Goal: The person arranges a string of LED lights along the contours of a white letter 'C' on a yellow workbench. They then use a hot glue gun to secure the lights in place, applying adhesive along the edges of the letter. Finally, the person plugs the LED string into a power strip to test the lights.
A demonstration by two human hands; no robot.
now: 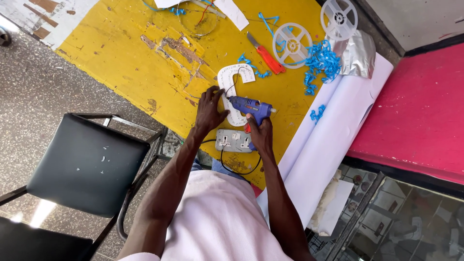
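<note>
1. Head camera looks straight down on a yellow table [125, 43] with chipped paint; the person's two bare arms reach forward from a pale pink shirt [217, 222].
2. The right hand [260, 135] is wrapped around the grip of a blue hot glue gun [249, 105]. Its fingers are curled tight on the handle, near the orange trigger. The gun lies roughly level, with its nozzle pointing toward the left hand.
3. The left hand [210, 110] rests fingers-down and spread on the table, pressing the edge of a white curved cut-out piece [231, 79]. Its fingertips sit just beside the glue gun's nozzle.
4. The white cut-out lies flat on the yellow table, near the middle of the view and directly under the glue gun. It is hook-shaped, with small markings along its rim.
5. A grey double socket box [233, 140] sits on the table edge just below the hands, with a black cable [237, 170] looping from it.
6. Farther up the table lie an orange utility knife [267, 55], two white plastic reels [292, 44] and a tangle of blue strip scraps [321, 65].
7. A wide white paper roll [333, 130] runs diagonally along the table's right side, with a crumpled silver sheet [356, 54] at its upper end.
8. A black chair [84, 162] stands on the speckled floor to the left.
</note>
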